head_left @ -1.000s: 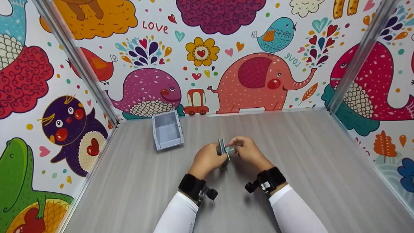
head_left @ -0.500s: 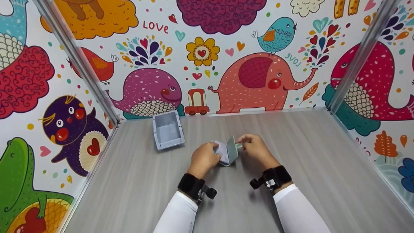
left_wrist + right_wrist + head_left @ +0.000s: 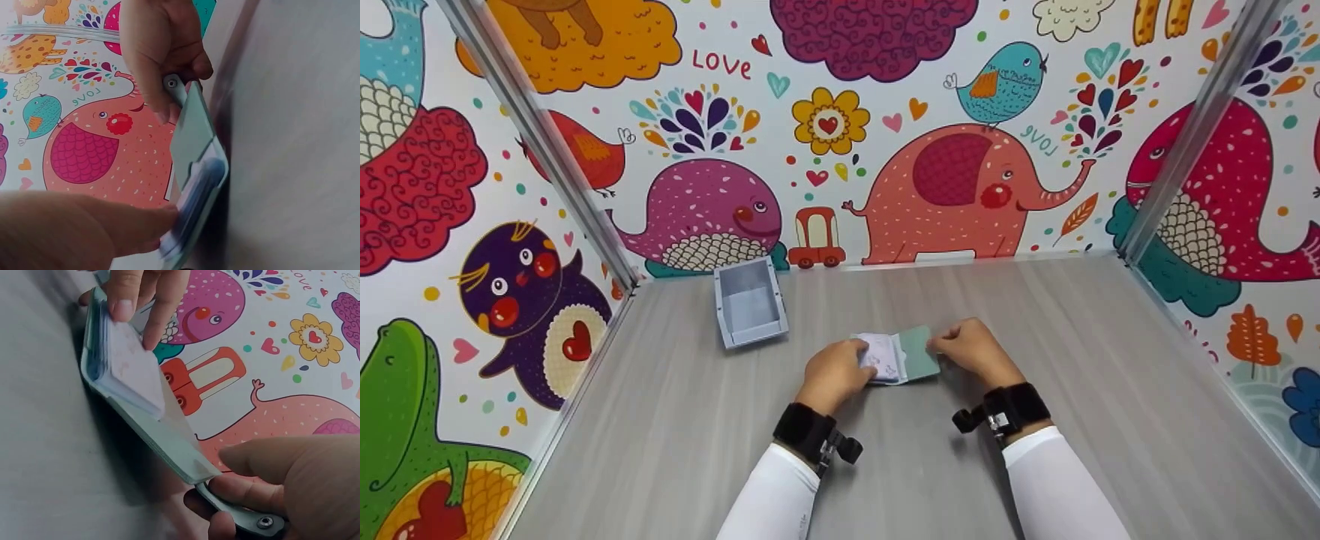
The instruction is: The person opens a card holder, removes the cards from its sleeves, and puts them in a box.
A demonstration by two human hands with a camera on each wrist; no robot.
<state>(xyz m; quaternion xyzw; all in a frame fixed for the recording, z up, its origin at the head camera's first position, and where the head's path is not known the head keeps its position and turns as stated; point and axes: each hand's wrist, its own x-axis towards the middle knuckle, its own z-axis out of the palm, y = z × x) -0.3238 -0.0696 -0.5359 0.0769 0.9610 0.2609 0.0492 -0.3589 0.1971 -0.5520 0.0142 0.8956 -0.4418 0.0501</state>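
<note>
Wallet (image 3: 919,354) sits between the hands, cover laid out toward 3 o'clock. Left hand (image 3: 834,373), at 9, pinches the page stack (image 3: 882,355) side; right hand (image 3: 973,347), at 3, pinches the strap (image 3: 239,513). Opening looks done; stack not yet out. Box (image 3: 757,335) at 10.

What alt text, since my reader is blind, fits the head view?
A left hand and right hand hold open a pale green folding wallet with a lilac insert; a rectangular grey box sits behind, leftward, on a streaky grey table.
</note>
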